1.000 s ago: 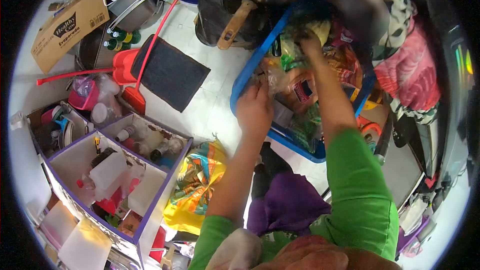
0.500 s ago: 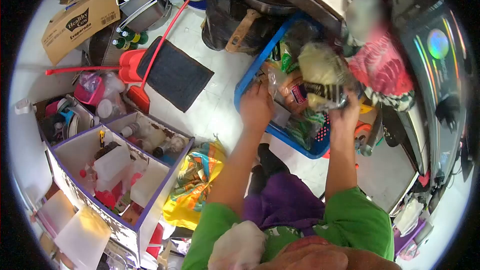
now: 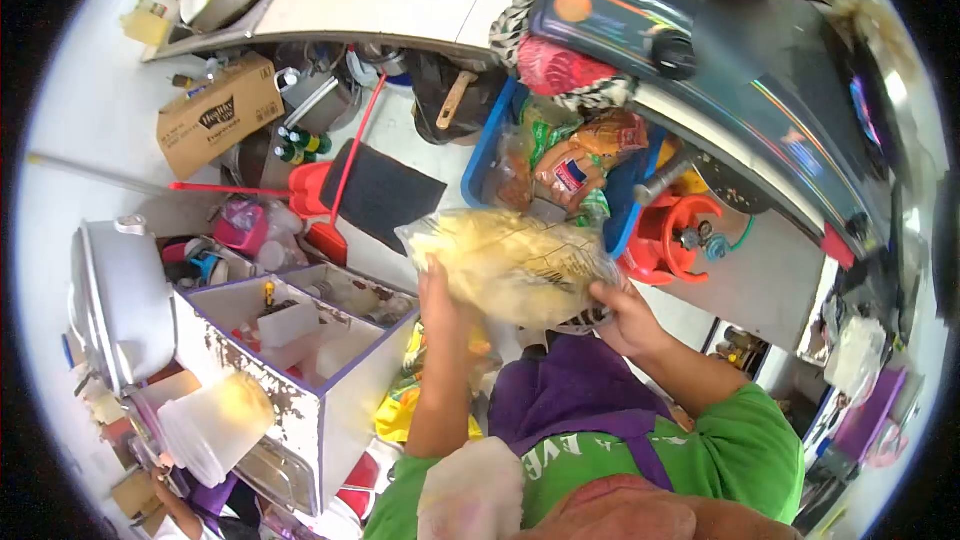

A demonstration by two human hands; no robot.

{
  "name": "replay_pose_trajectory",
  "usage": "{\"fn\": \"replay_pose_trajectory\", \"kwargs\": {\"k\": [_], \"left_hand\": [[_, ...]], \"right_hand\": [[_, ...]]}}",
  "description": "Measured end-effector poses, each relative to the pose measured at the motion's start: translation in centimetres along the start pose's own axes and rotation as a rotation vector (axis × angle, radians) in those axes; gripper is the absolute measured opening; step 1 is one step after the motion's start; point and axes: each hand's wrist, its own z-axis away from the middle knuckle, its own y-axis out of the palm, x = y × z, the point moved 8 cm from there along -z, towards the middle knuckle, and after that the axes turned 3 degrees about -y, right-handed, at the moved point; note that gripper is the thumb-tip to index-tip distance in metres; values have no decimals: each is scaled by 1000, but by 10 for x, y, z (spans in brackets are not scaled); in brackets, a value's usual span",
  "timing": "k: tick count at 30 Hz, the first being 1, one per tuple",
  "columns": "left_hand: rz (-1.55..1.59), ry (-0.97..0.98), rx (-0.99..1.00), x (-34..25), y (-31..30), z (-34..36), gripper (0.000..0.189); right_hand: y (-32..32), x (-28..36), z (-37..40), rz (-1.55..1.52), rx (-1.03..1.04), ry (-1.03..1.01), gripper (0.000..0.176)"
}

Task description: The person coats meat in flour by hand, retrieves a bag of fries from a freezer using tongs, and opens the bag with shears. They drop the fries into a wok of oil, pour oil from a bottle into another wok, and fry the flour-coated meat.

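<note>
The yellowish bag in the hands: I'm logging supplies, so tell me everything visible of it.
The bag looks like thin, clear, shiny plastic, creased and plump with something pale yellow I cannot identify. Dark print, too small to read, marks its right part, with stripes near the lower right edge. It stretches sideways between the left hand at its left end and the right hand at its lower right corner, on the near side of the blue tub. Whether it is sealed does not show.

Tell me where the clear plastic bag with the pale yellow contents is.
The clear plastic bag is mid-picture in the head view, held between the left hand and right hand, just below the blue bin.
</note>
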Motion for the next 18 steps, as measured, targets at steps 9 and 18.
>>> {"fn": "replay_pose_trajectory", "kwargs": {"k": [9,18], "left_hand": [[-592,126,215,-15,164,156,48],[-165,-33,701,20,359,264,43]], "right_hand": [[-28,27,148,-122,-55,-189,51],[-67,147,343,1083,-724,-997,62]]}}
